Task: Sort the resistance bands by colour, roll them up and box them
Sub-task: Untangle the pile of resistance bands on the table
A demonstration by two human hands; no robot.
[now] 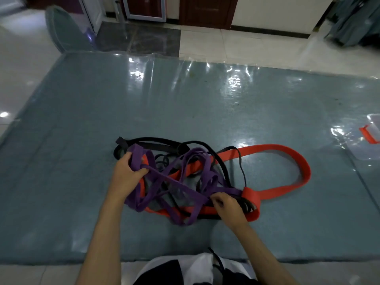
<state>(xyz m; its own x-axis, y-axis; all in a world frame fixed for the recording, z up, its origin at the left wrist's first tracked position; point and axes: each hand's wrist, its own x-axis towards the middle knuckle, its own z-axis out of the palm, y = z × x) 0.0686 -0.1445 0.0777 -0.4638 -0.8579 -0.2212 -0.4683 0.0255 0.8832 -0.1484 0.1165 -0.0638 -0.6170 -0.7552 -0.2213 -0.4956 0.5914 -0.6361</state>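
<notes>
Tangle of flat purple rubber bands, wide red band and thin black bands sat mid-frame on the table. Left hand gripped a purple loop; right hand pinched purple strap. Soft, stretchy, grippy, I judged; pull free loops, not crossings.

One tangled heap of bands – purple, red, black, number unclear – two hands, one clear box.

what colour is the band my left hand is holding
Purple. The left hand grips a purple band, clearest in the head view.
</notes>
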